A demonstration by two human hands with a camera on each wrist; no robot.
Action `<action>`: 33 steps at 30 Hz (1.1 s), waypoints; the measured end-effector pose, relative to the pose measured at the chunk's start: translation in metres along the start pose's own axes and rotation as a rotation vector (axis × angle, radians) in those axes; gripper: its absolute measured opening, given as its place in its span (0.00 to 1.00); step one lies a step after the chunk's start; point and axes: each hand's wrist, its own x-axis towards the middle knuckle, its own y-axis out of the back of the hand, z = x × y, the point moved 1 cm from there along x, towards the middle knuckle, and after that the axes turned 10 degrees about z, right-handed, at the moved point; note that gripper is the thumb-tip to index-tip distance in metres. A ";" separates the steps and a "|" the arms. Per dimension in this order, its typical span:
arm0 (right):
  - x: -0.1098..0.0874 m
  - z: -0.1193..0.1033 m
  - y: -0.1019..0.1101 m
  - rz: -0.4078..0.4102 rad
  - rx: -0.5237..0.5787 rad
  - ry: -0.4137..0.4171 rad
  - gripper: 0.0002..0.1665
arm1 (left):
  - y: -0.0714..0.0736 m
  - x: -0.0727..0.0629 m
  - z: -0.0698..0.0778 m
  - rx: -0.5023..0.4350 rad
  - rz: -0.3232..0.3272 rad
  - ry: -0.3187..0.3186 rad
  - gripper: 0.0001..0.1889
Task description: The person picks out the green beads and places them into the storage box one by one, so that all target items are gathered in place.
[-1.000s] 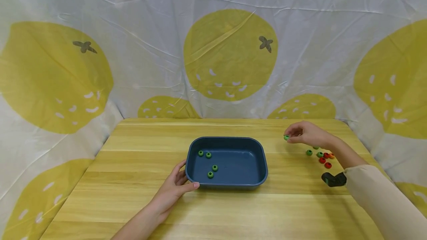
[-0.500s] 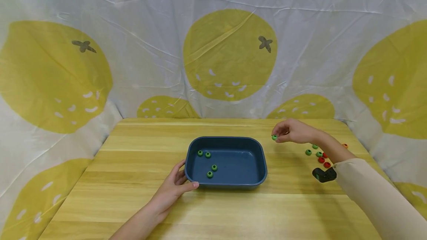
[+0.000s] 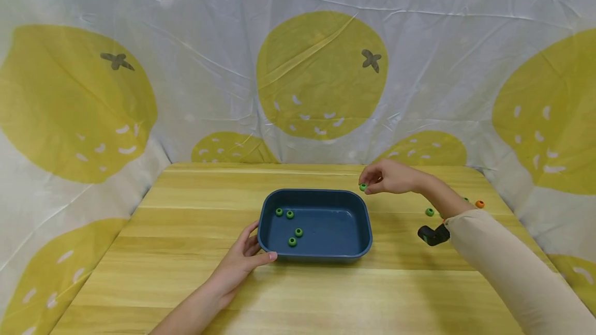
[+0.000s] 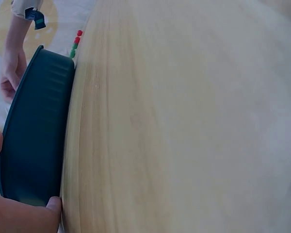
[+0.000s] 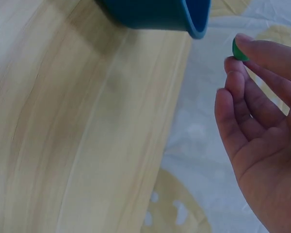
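Note:
A blue plastic basin [image 3: 332,234] sits mid-table with several green beads [image 3: 298,232] in its left half. At its near left corner my left hand [image 3: 237,268] grips it, thumb at the near rim and fingers along the left side. The left wrist view shows the basin's outer wall [image 4: 36,126] between thumb and fingers. Beyond the far right corner, my right hand [image 3: 391,176] pinches one green bead [image 3: 362,187] between thumb and fingertips, held above the table. In the right wrist view this bead [image 5: 239,51] shows at the fingertips, close to the basin's rim.
A loose green bead [image 3: 429,212] and an orange bead [image 3: 480,204] lie at the table's right, others partly hidden by the right forearm. Red beads [image 4: 79,33] show in the left wrist view. A black device [image 3: 433,235] sits at the right sleeve. A lemon-print cloth [image 3: 321,76] hangs behind.
My right hand has moved left with the green bead, from above the loose beads to near the basin's far right corner. The left hand still grips the basin.

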 end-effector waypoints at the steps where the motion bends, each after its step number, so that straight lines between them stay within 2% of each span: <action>1: 0.003 -0.001 -0.001 -0.002 -0.005 0.005 0.10 | 0.000 0.000 0.000 0.000 -0.002 -0.001 0.47; 20: 0.048 -0.033 -0.031 -0.059 -0.047 0.130 0.11 | 0.003 0.003 -0.001 -0.011 -0.005 0.005 0.47; 33: 0.076 -0.051 -0.054 -0.065 -0.054 0.190 0.10 | 0.002 0.004 -0.002 -0.005 0.001 0.006 0.47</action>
